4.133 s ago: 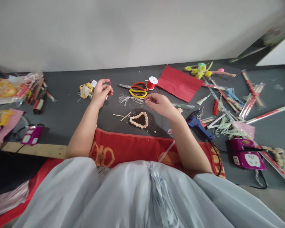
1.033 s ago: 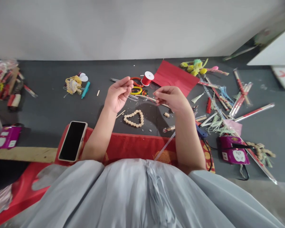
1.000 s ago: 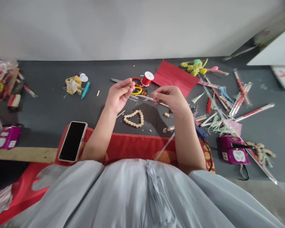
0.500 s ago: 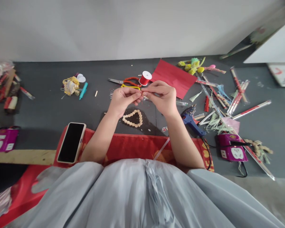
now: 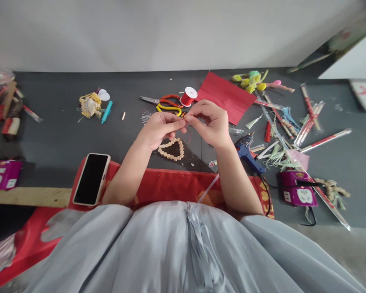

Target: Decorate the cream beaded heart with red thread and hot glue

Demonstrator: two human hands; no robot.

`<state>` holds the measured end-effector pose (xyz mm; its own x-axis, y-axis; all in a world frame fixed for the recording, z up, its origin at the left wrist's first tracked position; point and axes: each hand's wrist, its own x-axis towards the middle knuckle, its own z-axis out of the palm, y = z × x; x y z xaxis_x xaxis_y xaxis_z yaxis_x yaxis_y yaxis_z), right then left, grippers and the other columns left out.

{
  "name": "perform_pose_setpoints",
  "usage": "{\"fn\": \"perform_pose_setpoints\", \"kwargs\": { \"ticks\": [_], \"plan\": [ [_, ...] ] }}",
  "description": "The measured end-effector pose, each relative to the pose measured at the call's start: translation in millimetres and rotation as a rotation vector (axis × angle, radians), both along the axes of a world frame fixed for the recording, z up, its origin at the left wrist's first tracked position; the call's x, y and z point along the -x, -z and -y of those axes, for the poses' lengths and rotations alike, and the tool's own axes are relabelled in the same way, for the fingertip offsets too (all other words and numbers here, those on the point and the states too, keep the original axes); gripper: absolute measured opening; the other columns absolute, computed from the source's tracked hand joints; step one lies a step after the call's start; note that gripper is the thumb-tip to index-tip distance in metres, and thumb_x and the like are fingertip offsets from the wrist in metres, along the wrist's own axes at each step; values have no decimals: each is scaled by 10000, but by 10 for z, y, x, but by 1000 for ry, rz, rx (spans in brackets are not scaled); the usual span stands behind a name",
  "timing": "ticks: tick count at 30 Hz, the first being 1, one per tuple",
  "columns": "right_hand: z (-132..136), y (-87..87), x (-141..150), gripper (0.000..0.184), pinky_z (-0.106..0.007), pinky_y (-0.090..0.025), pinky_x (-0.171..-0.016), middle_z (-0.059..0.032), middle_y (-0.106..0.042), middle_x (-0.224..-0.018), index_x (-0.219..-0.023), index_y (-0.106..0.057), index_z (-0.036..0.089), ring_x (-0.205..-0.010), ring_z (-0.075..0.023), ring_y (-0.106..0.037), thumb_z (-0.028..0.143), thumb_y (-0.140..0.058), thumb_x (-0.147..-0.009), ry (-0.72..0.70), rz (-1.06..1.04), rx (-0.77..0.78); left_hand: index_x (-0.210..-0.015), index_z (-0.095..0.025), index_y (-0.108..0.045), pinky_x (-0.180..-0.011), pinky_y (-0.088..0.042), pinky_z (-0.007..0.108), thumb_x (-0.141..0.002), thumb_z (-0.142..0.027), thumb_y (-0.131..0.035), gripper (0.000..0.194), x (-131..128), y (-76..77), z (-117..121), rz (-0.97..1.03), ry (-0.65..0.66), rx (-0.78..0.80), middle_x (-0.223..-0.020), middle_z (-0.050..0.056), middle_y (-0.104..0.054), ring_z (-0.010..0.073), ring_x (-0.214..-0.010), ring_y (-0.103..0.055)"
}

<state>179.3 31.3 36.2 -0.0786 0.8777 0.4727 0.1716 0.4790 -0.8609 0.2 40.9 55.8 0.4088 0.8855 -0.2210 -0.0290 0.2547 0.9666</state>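
My left hand [image 5: 163,129] and my right hand [image 5: 209,122] meet fingertip to fingertip above the table. Both are closed in a pinch on a thin red thread, mostly hidden by the fingers; a faint strand hangs beneath them. Just below my left hand lies a heart-shaped outline [image 5: 179,152] of small pale pieces. Behind the hands rest scissors [image 5: 167,106] with orange and yellow handles, beside a spool of red thread [image 5: 188,97]. A fan of silvery strands [image 5: 145,117] sticks out left of the scissors.
Red paper [image 5: 228,95] lies behind my right hand. A blue glue gun [image 5: 249,158] sits right of my forearm, its cord running to a purple socket block [image 5: 295,188]. A phone [image 5: 91,179] lies left. Tassels and wrapped sticks [image 5: 309,124] clutter the right side.
My hands, apart a second ago, have come together at the fingertips and stay pinched there. The scissors behind them show more fully. The camera view has shifted slightly.
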Motion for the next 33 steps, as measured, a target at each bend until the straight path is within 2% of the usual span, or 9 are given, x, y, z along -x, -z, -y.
{"fn": "perform_pose_setpoints", "kwargs": {
  "ticks": [3,7,11,14,20,27,30,33],
  "plan": [
    [-17,18,-1,188,-336,-557,-707,-19,-713,-803,-730,-776,260,-768,-161,-652,425,-808,-813,-20,-64,42,-700,-163,-724,-432,-316,206,-620,-414,-914,325,-1,11,-4,8,-29,-48,-622,3,-669,37,-455,-449],
    [-62,59,-20,247,-310,-552,-661,-6,-730,-755,-754,-824,269,-696,-138,-646,511,-869,-734,-103,-178,173,-680,-172,-724,-405,-214,208,-624,-433,-922,332,5,32,-16,67,-62,-102,-570,-25,-612,13,-412,-358],
    [-92,96,-16,257,-268,-518,-601,8,-745,-726,-776,-846,278,-614,-97,-618,509,-908,-681,-167,-280,251,-689,-183,-735,-408,-159,224,-615,-482,-929,364,13,49,-30,65,-55,-119,-543,-29,-580,19,-410,-319],
    [-100,114,-2,245,-266,-522,-607,8,-744,-719,-783,-850,283,-616,-93,-622,488,-921,-670,-196,-300,253,-681,-190,-733,-418,-153,235,-613,-526,-919,390,21,47,-30,10,-56,-139,-511,-34,-543,29,-413,-298],
    [-107,122,-5,250,-287,-542,-642,-3,-733,-719,-767,-847,265,-662,-114,-637,481,-924,-668,-226,-273,270,-688,-181,-754,-442,-188,237,-669,-545,-896,392,40,33,-13,-163,-42,-261,-468,-36,-491,48,-445,-352],
    [-133,161,-24,205,-256,-527,-617,3,-733,-690,-735,-849,274,-630,-86,-623,390,-968,-614,-347,-371,283,-702,-140,-713,-439,-140,206,-614,-453,-941,397,34,3,-14,-36,46,-1,-464,-79,-372,9,-427,-251],
    [-134,174,-15,195,-239,-521,-595,6,-736,-677,-716,-845,280,-615,-78,-624,355,-981,-596,-368,-414,294,-679,-132,-691,-431,-135,185,-647,-382,-932,348,15,-1,-9,29,87,88,-455,-96,-322,-5,-412,-222],
    [-134,186,9,206,-245,-531,-584,5,-738,-680,-688,-836,270,-595,-79,-621,384,-979,-592,-348,-460,320,-600,-146,-607,-413,-149,172,-724,-345,-900,376,-17,8,-8,64,88,168,-432,-101,-301,-10,-385,-203]
  ]
}}
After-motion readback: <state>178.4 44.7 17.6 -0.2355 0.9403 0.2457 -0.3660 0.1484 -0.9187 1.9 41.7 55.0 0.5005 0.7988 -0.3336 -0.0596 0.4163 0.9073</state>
